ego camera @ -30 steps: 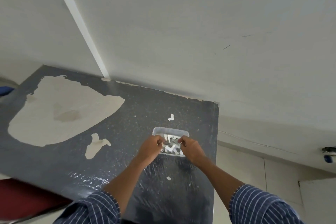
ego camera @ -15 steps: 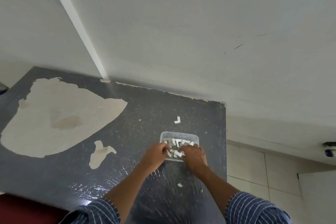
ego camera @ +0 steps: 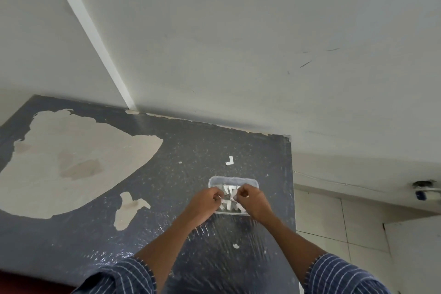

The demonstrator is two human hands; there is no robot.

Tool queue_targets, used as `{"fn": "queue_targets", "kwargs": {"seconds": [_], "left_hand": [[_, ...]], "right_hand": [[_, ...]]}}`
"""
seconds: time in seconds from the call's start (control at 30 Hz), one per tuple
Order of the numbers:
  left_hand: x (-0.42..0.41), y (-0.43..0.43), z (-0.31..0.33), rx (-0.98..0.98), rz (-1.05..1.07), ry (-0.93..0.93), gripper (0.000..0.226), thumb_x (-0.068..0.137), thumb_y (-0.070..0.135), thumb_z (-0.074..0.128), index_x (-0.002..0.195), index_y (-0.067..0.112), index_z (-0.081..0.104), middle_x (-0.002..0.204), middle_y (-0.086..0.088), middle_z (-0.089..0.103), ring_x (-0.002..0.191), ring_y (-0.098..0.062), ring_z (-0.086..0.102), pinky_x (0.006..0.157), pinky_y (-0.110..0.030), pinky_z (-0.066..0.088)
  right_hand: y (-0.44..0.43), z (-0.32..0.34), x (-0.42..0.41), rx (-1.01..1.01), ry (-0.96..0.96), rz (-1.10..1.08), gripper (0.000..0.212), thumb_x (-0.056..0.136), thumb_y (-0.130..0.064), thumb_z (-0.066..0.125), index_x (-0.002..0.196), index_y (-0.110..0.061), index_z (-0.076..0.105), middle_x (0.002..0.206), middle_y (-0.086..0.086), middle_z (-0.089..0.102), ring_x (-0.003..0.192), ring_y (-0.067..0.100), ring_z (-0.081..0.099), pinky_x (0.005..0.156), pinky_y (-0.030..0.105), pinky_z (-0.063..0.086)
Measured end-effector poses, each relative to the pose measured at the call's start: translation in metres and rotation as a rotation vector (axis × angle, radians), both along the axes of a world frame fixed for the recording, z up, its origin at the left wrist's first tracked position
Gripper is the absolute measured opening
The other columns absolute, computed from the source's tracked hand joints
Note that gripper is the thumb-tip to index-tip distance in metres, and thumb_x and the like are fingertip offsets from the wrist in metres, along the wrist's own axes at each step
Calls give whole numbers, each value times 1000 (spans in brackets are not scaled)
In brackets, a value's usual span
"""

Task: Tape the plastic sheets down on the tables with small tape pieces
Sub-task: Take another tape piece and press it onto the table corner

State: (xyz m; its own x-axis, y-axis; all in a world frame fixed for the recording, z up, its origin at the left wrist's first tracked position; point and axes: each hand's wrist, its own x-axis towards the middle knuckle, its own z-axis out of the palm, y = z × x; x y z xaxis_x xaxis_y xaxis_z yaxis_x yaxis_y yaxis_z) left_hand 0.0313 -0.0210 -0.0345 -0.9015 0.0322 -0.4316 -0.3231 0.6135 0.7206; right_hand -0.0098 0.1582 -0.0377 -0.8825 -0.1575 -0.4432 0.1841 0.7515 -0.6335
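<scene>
My left hand (ego camera: 205, 201) sits curled over the near left edge of the clear container (ego camera: 216, 182), its fingertips pinched together at a small white tape piece (ego camera: 222, 196). My right hand (ego camera: 250, 199) mirrors it just across, fingers bunched and pinching at a white scrap as well; I cannot tell whether the two hands share one piece or hold two. Both hands hover over the container's opening, nearly touching each other. Beneath and between them I see the heap of tape pieces (ego camera: 229, 204) lying inside the container.

The container rests on the dark surface (ego camera: 191, 150), near its right edge. The plastic sheet (ego camera: 214, 241) shows as glossy wrinkles on the surface under my forearms, reaching up to the container. One stray tape piece (ego camera: 236, 246) lies on the sheet between my forearms, and a bent L-shaped one (ego camera: 229, 160) lies beyond the container, apart from it. To the left, big pale patches (ego camera: 71, 162) show where the dark coating has peeled. My striped sleeves (ego camera: 338, 274) fill the bottom corners.
</scene>
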Motion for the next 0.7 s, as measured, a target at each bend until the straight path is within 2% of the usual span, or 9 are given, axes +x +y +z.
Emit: {"fn": "queue_targets", "kwargs": {"seconds": [0.07,0.17,0.27,0.37,0.47,0.57,0.7], "left_hand": [[-6,8,4,94,58,-23,19,95,24,60,113,20,65,95,6,68,65,-5,63,56,-16,46],[-15,20,14,285,176,-40,15,95,18,61,109,14,65,84,1,71,64,-10,64,58,-26,54],[-24,26,25,394,218,-31,9,95,8,59,103,8,65,76,-7,69,62,-13,61,65,-28,55],[-33,28,30,484,247,-64,5,93,7,63,97,5,65,73,-11,66,62,-20,58,67,-39,52],[-38,29,37,508,229,-56,8,94,14,64,92,8,68,75,-9,69,66,-19,61,66,-34,51],[-40,30,43,546,213,-45,21,99,22,58,94,5,69,80,-8,71,71,-16,65,66,-28,53],[-43,29,41,539,190,-42,28,101,26,51,98,5,70,84,-9,73,74,-18,67,71,-32,54]], "right_hand": [[-2,14,-4,-235,-102,-127,9,85,-18,71,77,-18,64,68,-5,61,62,13,54,63,34,48],[-1,31,-9,-354,-121,-166,10,86,-15,71,90,-7,67,73,1,64,65,13,54,60,29,45],[1,43,-11,-359,-41,-174,10,87,-16,70,95,-16,65,73,-1,64,64,8,57,58,21,47],[4,52,-13,-360,77,-158,11,89,-14,65,90,-25,63,71,7,63,60,7,52,57,23,44],[6,56,-14,-331,137,-155,14,91,-19,63,88,-33,62,78,8,69,63,10,55,59,28,47],[8,59,-15,-296,156,-170,9,92,-26,64,96,-34,61,78,2,71,64,13,61,62,32,53],[8,60,-16,-229,201,-174,11,92,-28,64,101,-32,62,83,-8,72,74,9,68,70,31,59]]}}
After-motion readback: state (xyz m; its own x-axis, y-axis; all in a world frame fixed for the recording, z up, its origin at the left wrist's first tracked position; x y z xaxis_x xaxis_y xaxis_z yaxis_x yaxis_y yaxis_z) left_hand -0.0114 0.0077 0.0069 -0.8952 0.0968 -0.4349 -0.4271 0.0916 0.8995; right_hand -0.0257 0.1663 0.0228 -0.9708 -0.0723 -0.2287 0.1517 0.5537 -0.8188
